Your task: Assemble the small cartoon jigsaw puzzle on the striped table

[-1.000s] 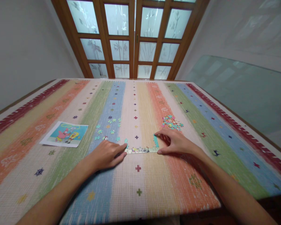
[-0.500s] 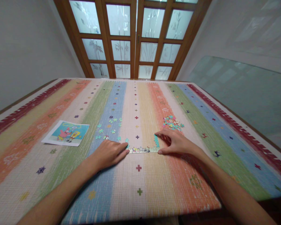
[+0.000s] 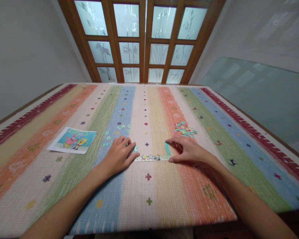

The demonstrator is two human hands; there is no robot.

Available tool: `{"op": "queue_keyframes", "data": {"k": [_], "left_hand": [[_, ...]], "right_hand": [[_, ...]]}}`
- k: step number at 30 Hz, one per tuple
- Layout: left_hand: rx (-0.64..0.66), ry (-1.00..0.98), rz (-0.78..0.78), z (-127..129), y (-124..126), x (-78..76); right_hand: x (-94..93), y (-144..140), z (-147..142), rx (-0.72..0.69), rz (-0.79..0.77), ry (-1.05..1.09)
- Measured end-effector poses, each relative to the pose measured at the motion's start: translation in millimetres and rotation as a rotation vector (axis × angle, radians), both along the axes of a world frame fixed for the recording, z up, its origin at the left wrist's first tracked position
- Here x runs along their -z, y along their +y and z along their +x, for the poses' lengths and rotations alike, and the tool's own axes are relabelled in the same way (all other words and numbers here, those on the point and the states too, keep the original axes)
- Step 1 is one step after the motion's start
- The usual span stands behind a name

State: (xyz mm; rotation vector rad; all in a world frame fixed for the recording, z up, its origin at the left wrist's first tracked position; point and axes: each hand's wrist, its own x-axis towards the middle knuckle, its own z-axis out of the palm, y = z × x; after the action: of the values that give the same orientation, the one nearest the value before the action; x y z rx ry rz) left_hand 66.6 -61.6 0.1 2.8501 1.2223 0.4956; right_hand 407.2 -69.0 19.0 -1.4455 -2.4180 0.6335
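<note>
Left hand [image 3: 119, 152]: half-curled, palm down; thumb and index tips apart, at left column of puzzle border. Gripping or only touching, can't tell.
Right hand [image 3: 186, 149]: thumb and index spread in a C, index tip at top of right column, thumb tip by bottom corner. Squeezing or just touching, can't tell.
Striped tablecloth [image 3: 137, 196]: under both hands, running well out past them on all sides; bands of pink, yellow, orange, green, blue, dark red at the edges; small printed crosses in a line between the hands.
Wooden doors [image 3: 142, 46]: well beyond both hands, frosted panes with plant designs.
Pale green panel [image 3: 256, 89]: far off to the right of right hand, beyond table edge.
Picture sheet [image 3: 73, 141]: flat on cloth, left of left hand and well apart from it; pink and yellow cartoon figures on blue.
Puzzle border [image 3: 151, 158]: flat on cloth between the hands; bottom row joins the two fingertip areas, short turquoise left column [image 3: 136, 149] at left hand, right column [image 3: 167, 148] at right hand. U shape, open away from person.
Piece pile [image 3: 185, 128]: heaped just beyond right hand, mixed colours.
Loose pieces [image 3: 108, 137]: scattered just beyond left hand, mostly turquoise, some partly hidden by it.
</note>
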Motion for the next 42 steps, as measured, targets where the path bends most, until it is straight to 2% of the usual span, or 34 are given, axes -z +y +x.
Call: {"op": "queue_keyframes", "data": {"k": [18,26,36,42], "left_hand": [[0.006,-0.185,-0.095,3.1,0.2,-3.0],[0.004,-0.339,-0.236,3.7,-1.3,-7.4],[0.008,-0.326,-0.246,1.0,1.5,-7.8],[-0.037,-0.424,-0.273,2.0,4.2,-3.7]], "right_hand": [[-0.9,1.4,0.0,-0.010,0.007,0.001],[-1.1,0.1,-0.4,-0.001,-0.003,0.006],[-2.1,0.3,-1.2,-0.007,-0.001,0.003],[-1.1,-0.2,-0.4,-0.012,0.006,-0.002]]}}
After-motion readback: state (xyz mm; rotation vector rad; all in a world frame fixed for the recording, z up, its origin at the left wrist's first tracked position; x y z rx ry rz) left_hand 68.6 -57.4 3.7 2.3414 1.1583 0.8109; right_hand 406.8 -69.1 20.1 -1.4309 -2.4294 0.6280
